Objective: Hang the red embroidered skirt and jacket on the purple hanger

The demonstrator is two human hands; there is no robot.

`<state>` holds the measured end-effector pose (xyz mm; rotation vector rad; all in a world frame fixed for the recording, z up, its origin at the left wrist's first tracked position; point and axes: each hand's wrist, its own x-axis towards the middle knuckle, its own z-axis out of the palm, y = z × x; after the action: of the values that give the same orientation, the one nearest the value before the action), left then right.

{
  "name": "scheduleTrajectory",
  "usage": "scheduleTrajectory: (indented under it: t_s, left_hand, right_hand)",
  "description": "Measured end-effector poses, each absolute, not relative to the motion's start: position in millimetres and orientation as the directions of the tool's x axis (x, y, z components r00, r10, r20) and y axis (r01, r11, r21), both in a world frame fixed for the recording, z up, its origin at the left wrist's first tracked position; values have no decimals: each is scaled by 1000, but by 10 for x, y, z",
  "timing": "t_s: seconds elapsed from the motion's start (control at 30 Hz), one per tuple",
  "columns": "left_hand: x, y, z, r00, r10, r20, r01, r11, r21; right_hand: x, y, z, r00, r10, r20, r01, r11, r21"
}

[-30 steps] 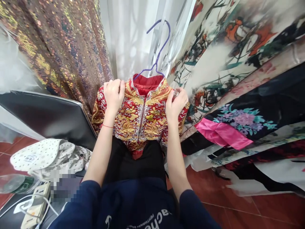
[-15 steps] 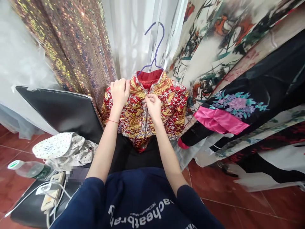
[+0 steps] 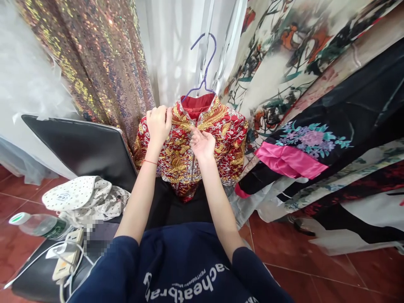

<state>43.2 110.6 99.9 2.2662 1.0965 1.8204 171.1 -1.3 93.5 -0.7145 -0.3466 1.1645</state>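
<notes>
A small red jacket with gold and silver embroidery (image 3: 221,139) lies across my lap on a purple wire hanger (image 3: 204,67), whose hook points up. My left hand (image 3: 158,124) is closed on the jacket's left shoulder beside the collar. My right hand (image 3: 202,143) rests at the middle front seam just below the collar, palm turned up, fingers loosely curled and apart, the forefinger touching the fastening. Nothing shows inside that hand.
A sequinned gold dress (image 3: 94,63) hangs at the left, white curtains behind. Printed and floral garments with a pink cuff (image 3: 290,160) hang at the right. A black chair (image 3: 78,147) holds a dotted cloth (image 3: 85,198); a water bottle (image 3: 41,225) and power strip (image 3: 66,254) lie nearby.
My right hand left the jacket's right shoulder, moved to the centre front seam, pinched there, then turned palm up with fingers loosened. My left hand kept its hold. The view shifted slightly.
</notes>
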Motion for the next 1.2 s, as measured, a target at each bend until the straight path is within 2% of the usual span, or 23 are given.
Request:
scheduleTrajectory:
  t_s: [0.3,0.47,0.63,0.8,0.97,1.2]
  left_hand:
    - [429,1040,1026,99,557,825,670,-650,358]
    - [426,1042,1026,109,542,833,696,-640,325]
    - [426,1038,1024,110,523,845,692,-651,312]
    - [420,1022,1031,119,520,846,714,-637,291]
    - [426,1032,1021,122,532,838,706,-640,303]
    - [438,1080,995,112,538,835,673,-660,335]
  right_hand:
    - [1754,-11,954,323,934,-151,-810,191,-554]
    - [1685,20,1029,332,928,-171,-807,186,-560]
    - [1674,37,1071,321,938,-127,-768,179,-615]
    - [1750,104,1079,219,968,-121,-671,59,-739]
    - [1882,210,1083,179,978,-105,-583,19,-812]
    - [2041,302,1049,142,989,-46,-374,11,-927]
